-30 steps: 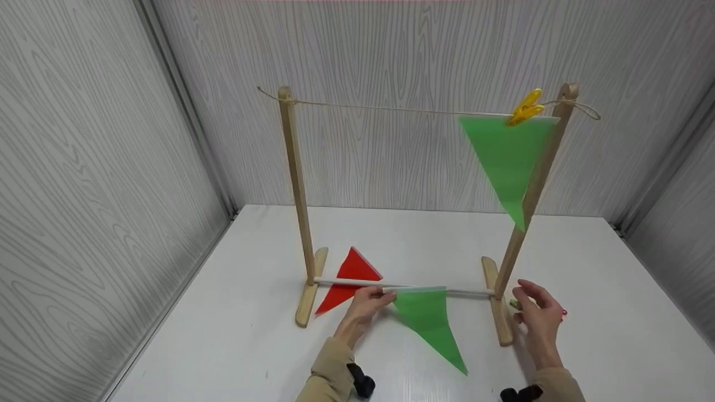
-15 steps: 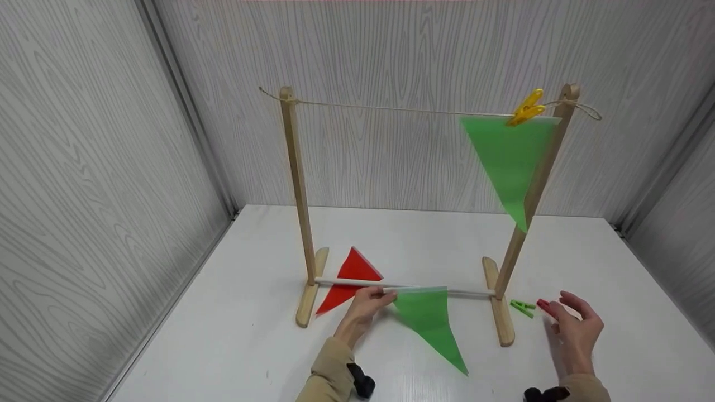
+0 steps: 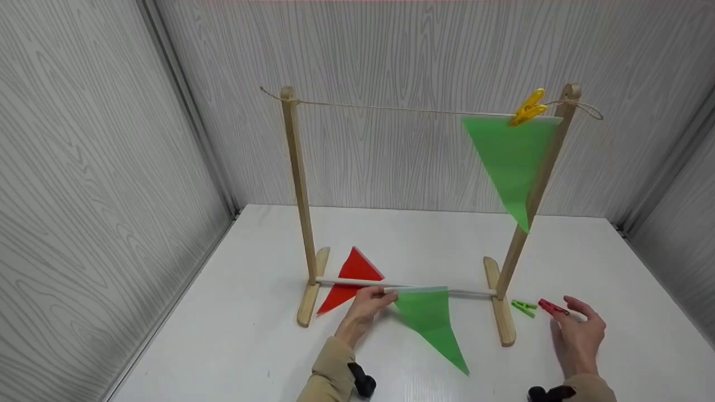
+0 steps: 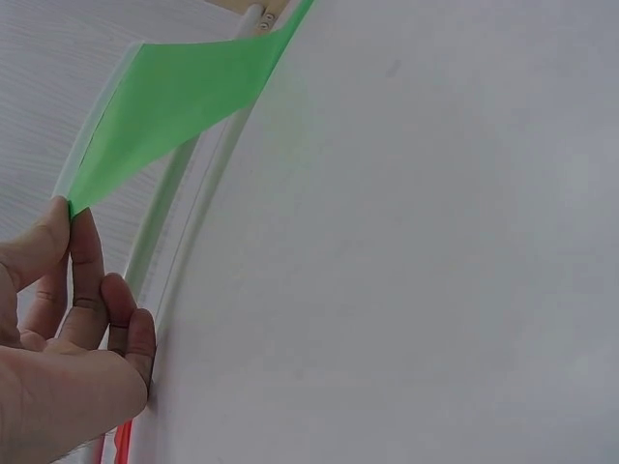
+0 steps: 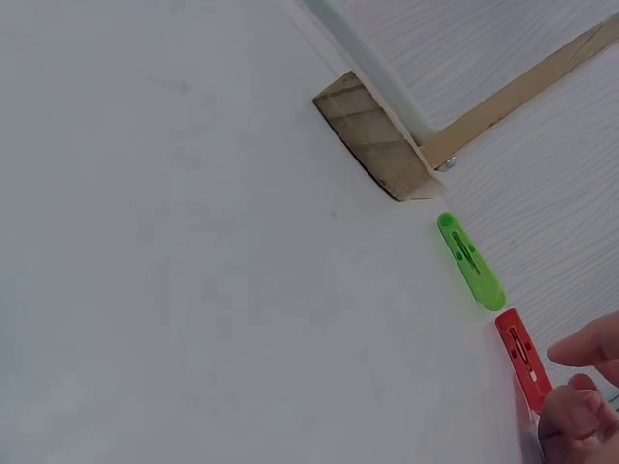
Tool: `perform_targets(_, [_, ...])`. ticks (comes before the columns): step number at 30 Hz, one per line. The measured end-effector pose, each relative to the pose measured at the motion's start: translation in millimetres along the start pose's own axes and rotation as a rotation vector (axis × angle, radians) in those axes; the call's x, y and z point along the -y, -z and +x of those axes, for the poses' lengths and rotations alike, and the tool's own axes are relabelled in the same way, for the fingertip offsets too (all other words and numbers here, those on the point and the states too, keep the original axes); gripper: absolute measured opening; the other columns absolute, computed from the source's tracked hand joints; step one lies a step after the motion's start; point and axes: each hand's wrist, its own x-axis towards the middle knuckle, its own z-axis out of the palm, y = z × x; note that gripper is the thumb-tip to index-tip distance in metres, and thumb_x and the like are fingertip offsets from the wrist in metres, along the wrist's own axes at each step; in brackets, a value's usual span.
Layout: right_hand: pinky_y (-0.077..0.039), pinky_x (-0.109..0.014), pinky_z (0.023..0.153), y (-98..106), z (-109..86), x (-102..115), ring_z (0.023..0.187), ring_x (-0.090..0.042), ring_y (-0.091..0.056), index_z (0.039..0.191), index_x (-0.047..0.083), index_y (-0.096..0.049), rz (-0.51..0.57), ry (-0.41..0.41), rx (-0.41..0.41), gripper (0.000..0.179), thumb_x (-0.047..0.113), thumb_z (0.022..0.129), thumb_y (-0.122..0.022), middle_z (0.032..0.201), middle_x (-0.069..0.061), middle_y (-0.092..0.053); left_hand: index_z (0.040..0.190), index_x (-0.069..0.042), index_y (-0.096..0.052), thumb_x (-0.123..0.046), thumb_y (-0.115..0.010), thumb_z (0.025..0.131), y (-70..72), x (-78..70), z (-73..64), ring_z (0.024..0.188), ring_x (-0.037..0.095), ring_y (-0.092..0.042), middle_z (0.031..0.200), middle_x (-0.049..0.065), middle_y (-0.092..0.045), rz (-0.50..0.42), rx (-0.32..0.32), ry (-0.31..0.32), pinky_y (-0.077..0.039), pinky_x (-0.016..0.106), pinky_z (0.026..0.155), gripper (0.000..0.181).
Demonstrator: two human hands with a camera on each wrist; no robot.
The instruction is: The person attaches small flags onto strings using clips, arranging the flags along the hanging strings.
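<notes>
My left hand (image 3: pixel 366 307) pinches the top left corner of a green triangular pennant (image 3: pixel 427 321), whose point hangs down to the right. In the left wrist view, thumb and fingertips hold its white-edged corner. My right hand (image 3: pixel 581 329) is beside a red clothespin (image 3: pixel 552 307) on the table. Its fingertips are at the near end of that clothespin, thumb and index finger spread apart in the right wrist view. A green clothespin (image 5: pixel 471 261) lies just beyond the red one. Another green pennant (image 3: pixel 511 167) hangs from a string (image 3: pixel 391 108), clipped by a yellow clothespin (image 3: pixel 528 108).
The string runs between two wooden posts (image 3: pixel 298 184) on flat feet (image 3: pixel 500 307), joined low down by a white rod (image 3: pixel 472 292). A red pennant (image 3: pixel 357 268) lies under the rod at left. Grey wood-grain walls (image 3: pixel 391 167) enclose the white table (image 3: pixel 234 312).
My right hand has moved right, off the green clothespin, to the red one, then slightly farther to the right, uncovering more of it. The left hand keeps its hold on the pennant.
</notes>
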Motion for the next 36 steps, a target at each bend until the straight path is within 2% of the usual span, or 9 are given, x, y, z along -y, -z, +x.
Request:
perform_targets(3, [-0.038,-0.021,0.082,1.1,1.2,-0.4,0.109,-0.022,-0.047,0.145,0.002,-0.050,-0.036,0.010,0.028,0.056,0.003,0.089,-0.058,0.150,-0.019,-0.044,0.108,0.006,-0.071,-0.009,-0.072,0.092,0.3,-0.2,1.1,0.087,0.014,-0.053,0.086,-0.004,-0.066,0.005,-0.006,0.010,-0.043,0.028,0.083,0.022])
perform_targets(6, [-0.039,-0.021,0.082,1.1,1.6,-1.5,0.122,-0.033,-0.050,0.144,-0.001,-0.049,-0.065,0.035,0.044,0.058,0.000,0.086,-0.054,0.151,-0.026,-0.043,0.107,0.005,-0.071,-0.010,-0.072,0.092,0.1,-0.9,0.8,0.087,0.014,-0.053,0.087,-0.004,-0.067,0.018,-0.010,0.014,-0.043,0.028,0.084,0.021])
perform_targets(10, [-0.041,-0.038,0.098,0.4,0.7,-3.5,0.133,-0.042,-0.043,0.143,-0.007,-0.047,-0.107,0.083,0.063,0.055,-0.001,0.088,-0.052,0.145,-0.032,-0.045,0.107,0.004,-0.071,-0.011,-0.072,0.092,-0.4,-1.4,0.0,0.088,0.015,-0.054,0.088,-0.003,-0.068,0.029,-0.018,0.029,-0.044,0.028,0.084,0.021])
perform_targets(13, [-0.036,-0.054,0.111,0.0,0.2,-3.4,0.135,-0.045,-0.040,0.144,-0.009,-0.044,-0.115,0.085,0.079,0.055,-0.002,0.090,-0.051,0.143,-0.034,-0.045,0.107,0.003,-0.071,-0.012,-0.072,0.092,-0.5,-1.6,-0.6,0.089,0.015,-0.054,0.090,-0.002,-0.068,0.022,-0.017,0.044,-0.044,0.029,0.086,0.021])
perform_targets(18, [-0.031,-0.058,0.117,-0.5,0.6,-1.5,0.136,-0.048,-0.039,0.144,-0.011,-0.043,-0.127,0.075,0.092,0.053,-0.001,0.093,-0.051,0.144,-0.038,-0.044,0.109,0.004,-0.071,-0.012,-0.072,0.092,-0.1,-1.4,-1.3,0.090,0.014,-0.055,0.090,-0.003,-0.069,0.011,-0.008,0.033,-0.044,0.029,0.087,0.022])
perform_targets(23, [-0.042,-0.050,0.103,-1.2,1.0,-2.2,0.123,-0.046,-0.049,0.137,-0.013,-0.050,-0.178,0.100,0.070,0.046,0.001,0.093,-0.053,0.138,-0.039,-0.050,0.106,0.004,-0.072,-0.012,-0.072,0.092,0.1,-1.2,-1.1,0.087,0.012,-0.056,0.085,-0.005,-0.068,0.019,-0.003,0.009,-0.045,0.027,0.084,0.022])
perform_targets(26, [-0.043,-0.044,0.095,-1.9,1.2,-3.5,0.116,-0.043,-0.052,0.135,-0.013,-0.052,-0.180,0.100,0.074,0.044,0.003,0.094,-0.054,0.134,-0.038,-0.052,0.104,0.004,-0.072,-0.014,-0.073,0.092,0.1,-1.2,-0.6,0.085,0.012,-0.055,0.082,-0.006,-0.066,0.028,-0.003,0.006,-0.045,0.027,0.082,0.021])
perform_targets(32, [-0.040,-0.050,0.105,-3.4,3.8,-4.7,0.124,-0.043,-0.047,0.141,-0.011,-0.045,-0.158,0.089,0.117,0.046,0.004,0.098,-0.051,0.138,-0.036,-0.047,0.104,0.003,-0.072,-0.014,-0.073,0.092,-0.1,-1.4,-0.5,0.087,0.014,-0.053,0.084,-0.006,-0.066,0.033,-0.007,0.024,-0.044,0.028,0.083,0.021])
perform_targets(36, [-0.046,-0.024,0.088,-3.3,6.7,-4.0,0.119,-0.037,-0.047,0.144,-0.010,-0.042,-0.145,0.069,0.133,0.047,0.012,0.103,-0.051,0.138,-0.033,-0.048,0.105,0.003,-0.072,-0.015,-0.073,0.092,-0.1,-2.3,-1.8,0.088,0.015,-0.053,0.086,-0.005,-0.067,0.043,-0.011,0.027,-0.043,0.029,0.084,0.022])
